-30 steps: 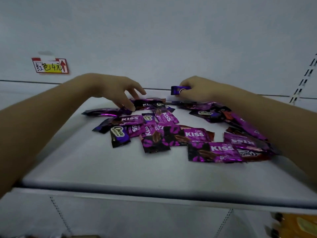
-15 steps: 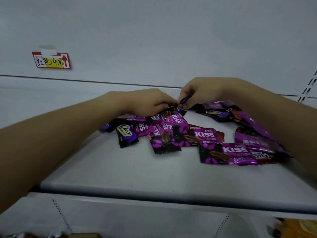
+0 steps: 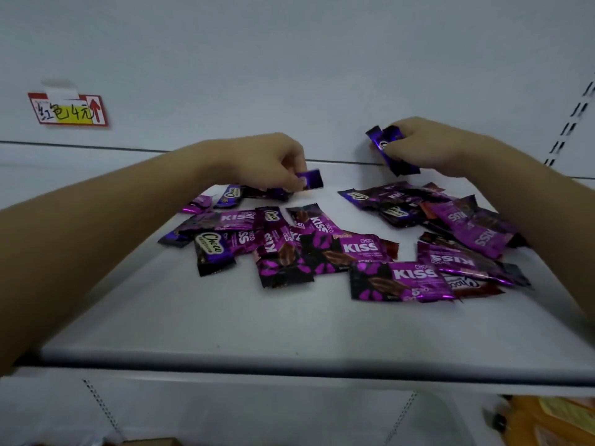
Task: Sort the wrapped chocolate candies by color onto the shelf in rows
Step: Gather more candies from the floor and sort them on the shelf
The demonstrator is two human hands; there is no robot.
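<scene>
The left hand (image 3: pixel 264 162) reaches to the far side of the shelf with its fingers curled down, pinching a small purple candy (image 3: pixel 310 180) by one end. The candy hangs just above the far edge of the loose candies (image 3: pixel 289 249), which suggests it is being picked out of the mix rather than pushed along.

The right hand (image 3: pixel 428 146) is raised near the back wall (image 3: pixel 322 59), its fingers closed round a small bundle of purple candies (image 3: pixel 384 149). Gathering several of one color in that hand probably saves setting them down one by one.

Below both hands the rest lie in an unsorted scatter across the middle and right of the shelf (image 3: pixel 257 326), overlapping, some face up and some turned over. No neat row shows yet, so the sorting looks to be at an early stage. The near part of the shelf is where rows could go. A handwritten price label (image 3: pixel 67 109) is stuck to the wall at far left.
</scene>
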